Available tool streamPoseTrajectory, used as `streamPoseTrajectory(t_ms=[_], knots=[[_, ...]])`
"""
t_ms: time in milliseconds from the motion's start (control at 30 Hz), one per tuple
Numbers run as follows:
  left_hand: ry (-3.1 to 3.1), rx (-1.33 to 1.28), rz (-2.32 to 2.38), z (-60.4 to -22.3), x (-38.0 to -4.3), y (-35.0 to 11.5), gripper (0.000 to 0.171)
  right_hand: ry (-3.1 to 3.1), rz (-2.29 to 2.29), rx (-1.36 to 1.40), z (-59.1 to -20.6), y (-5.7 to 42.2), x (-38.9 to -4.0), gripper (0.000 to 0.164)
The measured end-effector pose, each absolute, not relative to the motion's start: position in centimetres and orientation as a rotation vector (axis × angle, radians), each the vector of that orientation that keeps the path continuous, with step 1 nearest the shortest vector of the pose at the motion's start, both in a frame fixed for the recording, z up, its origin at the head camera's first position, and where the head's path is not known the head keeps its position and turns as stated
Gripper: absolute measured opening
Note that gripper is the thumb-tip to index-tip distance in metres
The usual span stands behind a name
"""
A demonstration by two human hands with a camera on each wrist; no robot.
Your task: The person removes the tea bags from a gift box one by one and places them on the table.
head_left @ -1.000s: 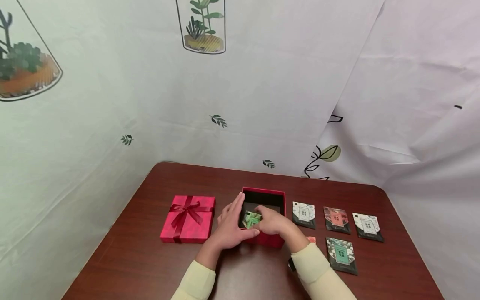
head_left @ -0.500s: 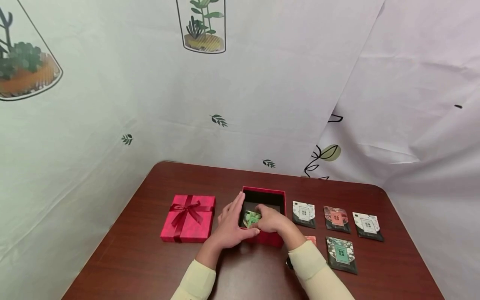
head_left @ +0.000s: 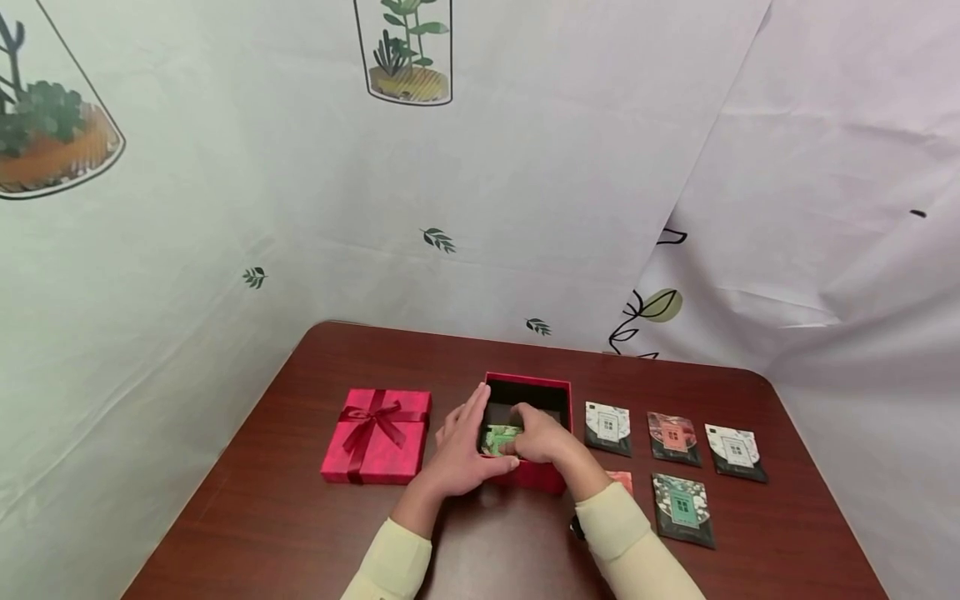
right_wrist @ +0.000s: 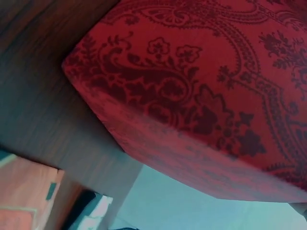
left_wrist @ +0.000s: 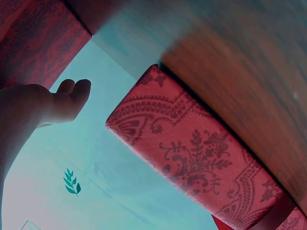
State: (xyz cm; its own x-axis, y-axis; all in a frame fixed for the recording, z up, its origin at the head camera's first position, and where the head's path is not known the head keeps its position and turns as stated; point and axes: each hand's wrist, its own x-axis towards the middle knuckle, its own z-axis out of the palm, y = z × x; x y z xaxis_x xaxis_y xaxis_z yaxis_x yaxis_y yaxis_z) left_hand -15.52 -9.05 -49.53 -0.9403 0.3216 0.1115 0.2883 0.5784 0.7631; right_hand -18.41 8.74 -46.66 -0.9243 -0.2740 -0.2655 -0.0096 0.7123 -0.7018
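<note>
A red patterned gift box (head_left: 538, 477) with a dark inside stands open on the table. My left hand (head_left: 457, 457) rests against its left side with long fingers, the thumb lying along the near rim. Inside the box, my right hand (head_left: 542, 435) pinches a green sachet (head_left: 498, 437) near the front left; its fingertips are partly hidden. In the left wrist view, the box (left_wrist: 38, 43) appears at upper left beside the hand (left_wrist: 67, 103). The right wrist view is mostly filled by the box's outer wall (right_wrist: 182, 81).
Left of the box lies its red lid (head_left: 408, 450) with a ribbon bow. On the right are white sachets (head_left: 608, 427), a red one (head_left: 674, 438) and a teal one (head_left: 683, 510). An orange sachet (head_left: 624, 481) is partly behind the right forearm. A patterned cloth (head_left: 525, 208) hangs behind the table.
The green sachet has shifted slightly and lies flatter in the box, with my right fingers lower on it. My left hand keeps its place.
</note>
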Motion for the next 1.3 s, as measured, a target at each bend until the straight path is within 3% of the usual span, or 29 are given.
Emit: streamPoseTrajectory(t_ms=[1300], knots=[[2.736, 0.531, 1.336, -49.55, -15.47, -9.16, 0.114, 2.436, -1.303, -0.142, -46.3, 9.15, -18.22, 0.047]])
